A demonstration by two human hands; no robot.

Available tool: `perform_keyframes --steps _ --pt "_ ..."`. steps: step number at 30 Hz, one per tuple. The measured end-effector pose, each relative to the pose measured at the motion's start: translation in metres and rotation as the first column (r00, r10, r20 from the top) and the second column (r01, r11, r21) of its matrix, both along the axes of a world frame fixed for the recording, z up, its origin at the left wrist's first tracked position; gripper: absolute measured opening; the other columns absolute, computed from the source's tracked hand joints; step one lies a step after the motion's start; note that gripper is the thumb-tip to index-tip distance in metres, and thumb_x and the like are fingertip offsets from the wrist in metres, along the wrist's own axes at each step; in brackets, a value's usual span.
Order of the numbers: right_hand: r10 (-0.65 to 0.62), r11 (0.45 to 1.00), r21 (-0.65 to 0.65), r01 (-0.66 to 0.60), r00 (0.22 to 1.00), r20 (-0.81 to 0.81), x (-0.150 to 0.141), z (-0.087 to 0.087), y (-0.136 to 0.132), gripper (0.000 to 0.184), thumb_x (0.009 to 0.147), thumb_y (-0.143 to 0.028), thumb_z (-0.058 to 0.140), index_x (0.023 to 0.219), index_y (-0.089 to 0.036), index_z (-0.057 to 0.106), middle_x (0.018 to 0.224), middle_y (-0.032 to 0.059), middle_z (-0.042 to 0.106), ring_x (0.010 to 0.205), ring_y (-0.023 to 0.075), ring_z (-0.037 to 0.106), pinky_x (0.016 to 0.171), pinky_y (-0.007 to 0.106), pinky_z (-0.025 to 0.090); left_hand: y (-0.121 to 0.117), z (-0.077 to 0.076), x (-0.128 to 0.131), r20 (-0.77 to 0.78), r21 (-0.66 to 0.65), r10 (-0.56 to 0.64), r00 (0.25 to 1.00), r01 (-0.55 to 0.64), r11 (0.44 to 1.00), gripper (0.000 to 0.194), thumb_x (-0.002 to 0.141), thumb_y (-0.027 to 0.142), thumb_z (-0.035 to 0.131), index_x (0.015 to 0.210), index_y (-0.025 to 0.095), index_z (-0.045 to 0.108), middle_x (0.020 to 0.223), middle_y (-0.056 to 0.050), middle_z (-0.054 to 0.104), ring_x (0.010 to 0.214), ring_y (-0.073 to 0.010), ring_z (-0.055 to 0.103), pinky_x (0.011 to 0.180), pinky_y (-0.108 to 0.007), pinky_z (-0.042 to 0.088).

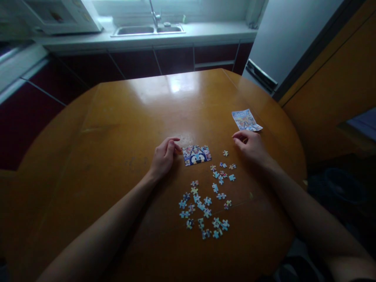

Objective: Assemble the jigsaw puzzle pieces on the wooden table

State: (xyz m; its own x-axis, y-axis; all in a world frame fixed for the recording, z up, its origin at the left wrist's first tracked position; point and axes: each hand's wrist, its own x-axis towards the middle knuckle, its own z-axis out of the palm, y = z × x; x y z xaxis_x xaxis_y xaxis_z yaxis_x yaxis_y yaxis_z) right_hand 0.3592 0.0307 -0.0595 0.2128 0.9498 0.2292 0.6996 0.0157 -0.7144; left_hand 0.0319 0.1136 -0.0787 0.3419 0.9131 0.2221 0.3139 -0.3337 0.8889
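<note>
A partly joined jigsaw puzzle (197,155) lies flat on the wooden table, showing a blue-and-white cartoon face at its lower edge. Its upper edge is uneven. My left hand (165,157) rests at the puzzle's left side, fingers loosely stretched and fingertips close to its edge. To the right, my right hand (251,145) hovers near the table with thumb and fingertips drawn together; whether a small piece is between them I cannot make out. A single loose puzzle piece (225,153) lies between the puzzle and this hand. Several more loose pieces (201,206) spread below, nearer to me.
A creased picture sheet (246,120) lies just beyond my right hand. The wooden table (117,121) has rounded ends. Behind it stand a counter with a sink (135,30), a microwave (58,15) at left and a pale fridge (290,39) at right.
</note>
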Motion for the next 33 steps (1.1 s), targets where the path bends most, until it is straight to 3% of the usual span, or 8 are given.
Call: perform_keyframes --steps 7,16,33 --pt "0.011 1.0 -0.001 -0.011 1.0 0.0 0.002 -0.005 0.001 0.013 0.085 -0.028 0.062 0.087 -0.02 0.072 0.084 0.0089 0.073 0.073 0.023 0.065 0.067 0.037 0.052 -0.002 0.001 0.001 0.013 -0.006 0.002 1.0 -0.002 1.0 0.036 0.105 0.042 0.039 0.11 0.016 0.063 0.077 -0.003 0.069 0.065 -0.015 0.061 0.065 -0.028 0.048" --pt "-0.149 0.988 0.044 0.147 0.987 0.055 0.011 -0.017 0.005 0.021 0.085 -0.028 0.06 0.095 -0.018 0.074 0.085 0.0104 0.075 0.069 0.0228 0.067 0.069 0.038 0.055 -0.001 0.002 0.002 0.018 -0.018 0.009 1.0 -0.008 1.0 0.029 0.103 0.032 0.04 0.109 0.016 0.064 0.077 -0.004 0.069 0.065 -0.0146 0.061 0.064 -0.028 0.048" --pt "-0.122 0.992 -0.002 0.123 0.99 0.07 0.012 -0.021 0.008 0.02 0.084 -0.027 0.061 0.094 -0.016 0.075 0.085 0.0111 0.075 0.071 0.0228 0.067 0.071 0.039 0.055 -0.002 0.003 0.003 0.003 -0.018 0.016 1.0 -0.016 1.0 0.024 0.097 0.023 0.046 0.11 0.015 0.064 0.077 -0.003 0.069 0.067 -0.0148 0.065 0.068 -0.029 0.052"
